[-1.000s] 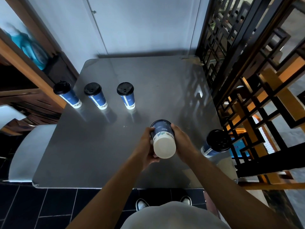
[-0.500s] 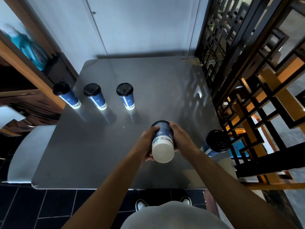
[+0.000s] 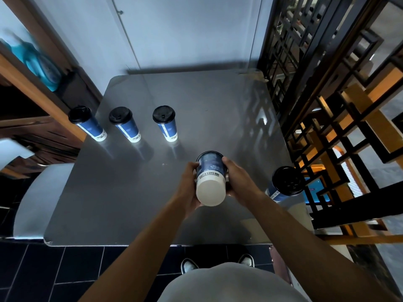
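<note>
Count: five blue-and-white paper cups, one table, two hands, two shoes (image 3: 188, 265) below the near edge.

The held cup (image 3: 210, 182) sat between both hands, tipped so its white base faced the camera and its dark end pointed away over the table (image 3: 196, 101). The left hand (image 3: 188, 186) was curled round its left side. The right hand (image 3: 237, 182) was curled round its right side, thumb up near the dark end. Whether the cup touched the tabletop could not be told.

Three cups with black lids stood upright in a row, well ahead and to the left of the left hand. The leftmost cup (image 3: 88, 124) was near the table's left edge, the middle cup (image 3: 125, 125) beside it, and the third cup (image 3: 166, 124) closest to the hands. There were gaps between them and none touched.

The fifth cup (image 3: 283, 185), black lid on, stood just right of the right forearm, close to the table's right edge.

Edges and room:
- Ahead of the hands, bare steel ran to the far edge against the pale wall (image 3: 185, 29).
- Left of the left hand, open tabletop reached back to the near edge.
- Right of the right hand, room was tight: the fifth cup, then the table edge, then a black lattice screen (image 3: 327, 101) hard by.
- Beyond the left edge were a pale seat (image 3: 41, 192) and wooden shelving (image 3: 32, 90).
</note>
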`<state>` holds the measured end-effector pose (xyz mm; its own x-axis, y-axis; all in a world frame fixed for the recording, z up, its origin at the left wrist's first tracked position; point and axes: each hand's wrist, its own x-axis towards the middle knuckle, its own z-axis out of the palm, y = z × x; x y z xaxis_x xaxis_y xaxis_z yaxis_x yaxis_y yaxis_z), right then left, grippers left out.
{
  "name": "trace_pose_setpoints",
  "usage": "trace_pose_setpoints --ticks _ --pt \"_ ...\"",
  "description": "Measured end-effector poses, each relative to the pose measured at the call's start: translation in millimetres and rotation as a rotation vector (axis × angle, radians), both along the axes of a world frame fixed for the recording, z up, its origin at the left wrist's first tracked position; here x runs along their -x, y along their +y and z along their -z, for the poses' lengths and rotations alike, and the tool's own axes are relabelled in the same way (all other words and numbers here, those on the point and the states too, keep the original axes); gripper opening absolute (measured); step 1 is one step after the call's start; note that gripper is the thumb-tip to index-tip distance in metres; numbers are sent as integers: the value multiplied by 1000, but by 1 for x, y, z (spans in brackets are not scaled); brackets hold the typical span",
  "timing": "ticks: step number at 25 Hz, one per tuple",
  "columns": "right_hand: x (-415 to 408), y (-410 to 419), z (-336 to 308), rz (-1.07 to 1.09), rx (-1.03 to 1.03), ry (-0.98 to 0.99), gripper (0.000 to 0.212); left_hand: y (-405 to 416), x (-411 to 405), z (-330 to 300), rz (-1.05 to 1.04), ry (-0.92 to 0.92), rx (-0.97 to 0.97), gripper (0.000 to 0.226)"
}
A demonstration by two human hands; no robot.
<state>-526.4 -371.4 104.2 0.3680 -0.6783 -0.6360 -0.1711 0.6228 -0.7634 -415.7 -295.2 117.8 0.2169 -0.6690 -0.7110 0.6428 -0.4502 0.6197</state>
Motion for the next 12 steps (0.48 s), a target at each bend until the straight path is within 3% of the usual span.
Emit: trace_pose_setpoints --ticks 3,5,12 --pt "1 1 -3 -43 5 19 43 2 3 -3 79 -131 14 74" --pt "3 1 -6 -53 -12 13 44 3 6 -1 140 -134 4 80" --pt "4 5 -12 8 -29 -5 42 2 2 1 -4 14 -56 43"
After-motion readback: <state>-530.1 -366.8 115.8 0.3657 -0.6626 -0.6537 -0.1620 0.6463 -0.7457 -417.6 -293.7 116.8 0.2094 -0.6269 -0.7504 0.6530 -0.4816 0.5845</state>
